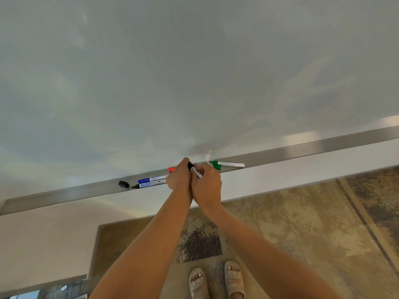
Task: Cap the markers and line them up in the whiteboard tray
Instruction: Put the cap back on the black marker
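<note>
Black and white, that's the marker [195, 171] caught between both hands, held just above the metal whiteboard tray [302, 150]. Left hand [180, 176] has its grip closed around the black cap end, thumb riding up on top. Right hand [206, 184] is curled shut on the white barrel, which slants down and to the right between its fingers. The two hands press together at the heel, wrists touching, both forearms reaching up and forward from the bottom of the view and converging at the tray's front edge. Whether the cap is fully seated, I cannot tell; the fingers cover the join.

Down in the tray, left of the hands, a blue-capped marker [153, 178] lies along the channel, and just in front of it a second marker with a blue label [151, 184] lies uncapped, its dark tip pointing left. A loose black cap [123, 183] sits further left, apart from both. A red cap end [171, 169] peeks out behind the left hand. To the right of the hands lies a green marker [226, 164], capped, cap end towards the hands. Whiteboard [194, 72] fills the view above; sandalled feet [216, 279] stand on the mottled floor below.
</note>
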